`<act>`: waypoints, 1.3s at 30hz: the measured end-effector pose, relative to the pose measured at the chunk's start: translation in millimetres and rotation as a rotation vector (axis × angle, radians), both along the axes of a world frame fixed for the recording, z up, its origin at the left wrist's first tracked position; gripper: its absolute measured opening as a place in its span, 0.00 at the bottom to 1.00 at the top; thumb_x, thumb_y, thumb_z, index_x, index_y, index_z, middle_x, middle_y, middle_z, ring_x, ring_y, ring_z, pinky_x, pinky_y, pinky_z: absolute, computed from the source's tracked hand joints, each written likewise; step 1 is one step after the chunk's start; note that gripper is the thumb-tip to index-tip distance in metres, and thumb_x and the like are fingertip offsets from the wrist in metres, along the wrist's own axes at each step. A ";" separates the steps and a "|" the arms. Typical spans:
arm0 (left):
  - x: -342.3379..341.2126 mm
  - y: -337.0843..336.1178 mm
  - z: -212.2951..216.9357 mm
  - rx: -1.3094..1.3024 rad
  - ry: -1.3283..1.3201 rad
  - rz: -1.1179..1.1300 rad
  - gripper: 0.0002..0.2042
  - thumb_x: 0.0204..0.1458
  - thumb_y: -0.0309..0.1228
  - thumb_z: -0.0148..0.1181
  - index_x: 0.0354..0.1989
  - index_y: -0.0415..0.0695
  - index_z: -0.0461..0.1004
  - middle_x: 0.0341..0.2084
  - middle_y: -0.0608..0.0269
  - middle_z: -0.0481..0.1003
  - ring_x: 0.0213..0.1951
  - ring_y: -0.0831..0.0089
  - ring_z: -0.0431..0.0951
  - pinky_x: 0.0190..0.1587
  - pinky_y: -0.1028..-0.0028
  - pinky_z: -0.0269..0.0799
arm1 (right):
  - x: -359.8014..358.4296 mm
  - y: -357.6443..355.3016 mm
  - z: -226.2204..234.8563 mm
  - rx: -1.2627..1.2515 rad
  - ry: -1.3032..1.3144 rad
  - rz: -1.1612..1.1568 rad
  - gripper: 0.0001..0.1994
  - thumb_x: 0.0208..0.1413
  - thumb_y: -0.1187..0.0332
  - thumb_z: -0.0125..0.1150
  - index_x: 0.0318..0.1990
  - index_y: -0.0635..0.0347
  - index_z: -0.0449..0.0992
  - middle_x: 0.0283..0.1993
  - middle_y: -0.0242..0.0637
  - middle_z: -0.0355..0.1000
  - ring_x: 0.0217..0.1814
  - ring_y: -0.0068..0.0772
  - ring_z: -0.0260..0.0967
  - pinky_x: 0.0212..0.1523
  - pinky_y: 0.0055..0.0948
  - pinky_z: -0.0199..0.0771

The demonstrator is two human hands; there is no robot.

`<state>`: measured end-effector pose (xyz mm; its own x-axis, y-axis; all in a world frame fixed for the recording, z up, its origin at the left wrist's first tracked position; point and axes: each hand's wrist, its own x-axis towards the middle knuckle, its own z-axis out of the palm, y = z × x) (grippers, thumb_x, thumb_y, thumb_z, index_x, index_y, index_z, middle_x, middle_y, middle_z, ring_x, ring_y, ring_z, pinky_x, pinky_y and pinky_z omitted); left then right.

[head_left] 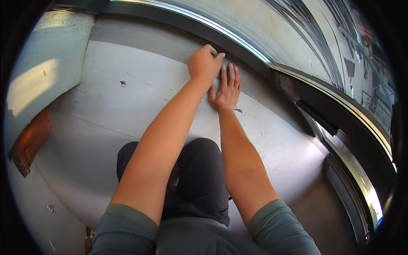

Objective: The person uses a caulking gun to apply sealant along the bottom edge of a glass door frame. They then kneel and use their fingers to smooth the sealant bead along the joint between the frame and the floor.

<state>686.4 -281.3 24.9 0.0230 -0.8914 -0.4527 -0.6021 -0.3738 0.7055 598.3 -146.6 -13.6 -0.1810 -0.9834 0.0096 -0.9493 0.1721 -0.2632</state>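
Note:
My left hand (203, 64) is closed in a pinch at the dark frame (199, 30) along the far side. Whatever its fingers may hold is too small or hidden to make out. Just to its right, my right hand (227, 92) lies flat with the fingers stretched out and the thumb apart. Its fingertips reach onto a rough grey strip (127, 36) that runs along the foot of the frame. The palm rests near the border between this strip and the pale smooth slab (140, 70).
A glass pane (238, 21) rises beyond the frame, with dark cables (312, 38) behind it. Dark frame members (352, 144) curve down the right side. At left stand a pale block (55, 55) and an orange-brown curved piece (32, 140). Small debris (123, 83) dots the slab.

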 end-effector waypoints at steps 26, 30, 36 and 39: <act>62.8 18.9 6.8 0.117 0.121 -0.148 0.10 0.56 0.33 0.67 0.36 0.37 0.80 0.25 0.59 0.82 0.25 0.73 0.80 0.30 0.72 0.75 | 2.1 -1.0 0.4 -0.032 -0.038 -0.017 0.35 0.59 0.50 0.59 0.73 0.51 0.63 0.79 0.39 0.53 0.82 0.47 0.45 0.77 0.51 0.45; 37.8 14.5 10.7 0.089 0.099 -0.063 0.14 0.54 0.40 0.69 0.35 0.39 0.82 0.27 0.59 0.83 0.29 0.70 0.82 0.34 0.69 0.77 | 1.8 0.2 -0.6 -0.009 -0.006 -0.018 0.37 0.56 0.48 0.61 0.73 0.50 0.64 0.79 0.39 0.53 0.83 0.46 0.44 0.77 0.51 0.44; -34.1 -9.4 -5.3 0.199 -0.074 -0.124 0.18 0.46 0.43 0.73 0.35 0.39 0.82 0.30 0.56 0.84 0.34 0.61 0.85 0.40 0.63 0.79 | -0.6 0.6 -0.9 0.053 -0.046 -0.029 0.38 0.55 0.49 0.60 0.73 0.50 0.63 0.79 0.38 0.52 0.83 0.45 0.42 0.79 0.50 0.42; -33.2 -17.6 -11.3 0.274 -0.112 -0.082 0.16 0.44 0.41 0.73 0.35 0.40 0.84 0.35 0.50 0.85 0.41 0.54 0.85 0.45 0.61 0.80 | -0.8 0.2 -0.8 0.044 -0.028 -0.021 0.38 0.55 0.48 0.60 0.73 0.50 0.63 0.79 0.38 0.52 0.83 0.46 0.43 0.79 0.50 0.41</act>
